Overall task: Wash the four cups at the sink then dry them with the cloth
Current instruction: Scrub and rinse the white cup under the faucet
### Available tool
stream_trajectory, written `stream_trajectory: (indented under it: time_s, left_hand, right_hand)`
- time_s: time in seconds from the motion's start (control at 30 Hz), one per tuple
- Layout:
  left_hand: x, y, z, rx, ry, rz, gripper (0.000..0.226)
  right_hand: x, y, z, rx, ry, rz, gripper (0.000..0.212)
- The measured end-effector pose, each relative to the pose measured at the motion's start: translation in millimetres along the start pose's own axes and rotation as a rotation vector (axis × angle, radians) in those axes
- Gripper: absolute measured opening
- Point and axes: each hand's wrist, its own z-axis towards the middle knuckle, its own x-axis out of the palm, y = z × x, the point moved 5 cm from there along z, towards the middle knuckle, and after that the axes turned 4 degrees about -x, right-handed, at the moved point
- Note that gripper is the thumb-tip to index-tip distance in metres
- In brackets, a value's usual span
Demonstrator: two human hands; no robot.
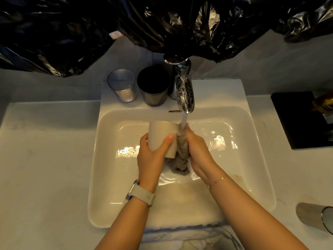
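Black plastic sheeting hangs across the top, well beyond both hands. Beneath it the white counter spreads to either side of the hands, and the white sink lies directly under them. A dark tray sits on the counter far out past the right hand.

The chrome tap stands just ahead of the hands, and its water stream falls onto the cloth, a wet grey bundle hanging down into the basin. The right hand has its fingers curled around the upper part of the cloth, gripping it against the side of the cream cup. The left hand grips that cup, tilted above the basin, with the thumb laid across its wall.

On the ledge ahead of the left hand stand a dark cup and, further left, a clear glass cup. A metal cup lies on its side on the counter, well to the right of the right forearm.

The left wrist wears a pale watch; the right wrist a thin bracelet.
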Motion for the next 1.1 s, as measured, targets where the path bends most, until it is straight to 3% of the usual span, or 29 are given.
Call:
stream_trajectory:
  time_s: [0.1,0.2,0.27,0.43,0.53,0.6,0.67,0.77,0.9,1.0,1.1]
  left_hand:
    - [-4,0,3,0.019,0.015,0.013,0.081]
    - [-2,-3,-5,0.084,0.036,0.057,0.081]
    - [-1,-3,-8,0.106,0.028,0.068,0.081]
    - [-3,1,-4,0.069,0.025,0.006,0.081]
    - [2,1,-9,0.085,0.049,0.013,0.084]
    - [1,2,-13,0.101,0.054,0.017,0.084]
    - [-3,2,-12,0.104,0.079,-0.001,0.084]
    - [-9,1,-8,0.058,0.186,0.011,0.081]
    - [-13,5,-1,-0.114,0.373,0.048,0.085]
    - [-12,5,4,-0.134,0.358,-0.091,0.091]
    - [-6,2,9,-0.195,0.307,-0.275,0.075]
  right_hand:
    - [4,-3,-2,0.054,0.054,0.198,0.031]
    - [10,-6,4,0.201,0.005,0.314,0.027]
    - [10,-8,7,0.234,-0.007,0.322,0.034]
    - [7,-13,1,0.096,0.064,0.38,0.03]
    - [9,-11,6,0.188,0.006,0.351,0.04]
    - [9,-5,9,0.266,0.043,0.353,0.029]
    - [5,-3,8,0.264,0.111,0.391,0.032]
    - [-1,-4,-1,0.247,0.204,0.437,0.024]
    - [-1,-4,-3,0.253,0.2,0.358,0.023]
    - [7,4,-5,0.257,0.182,0.286,0.021]
    - [9,8,-6,0.164,0.14,0.285,0.031]
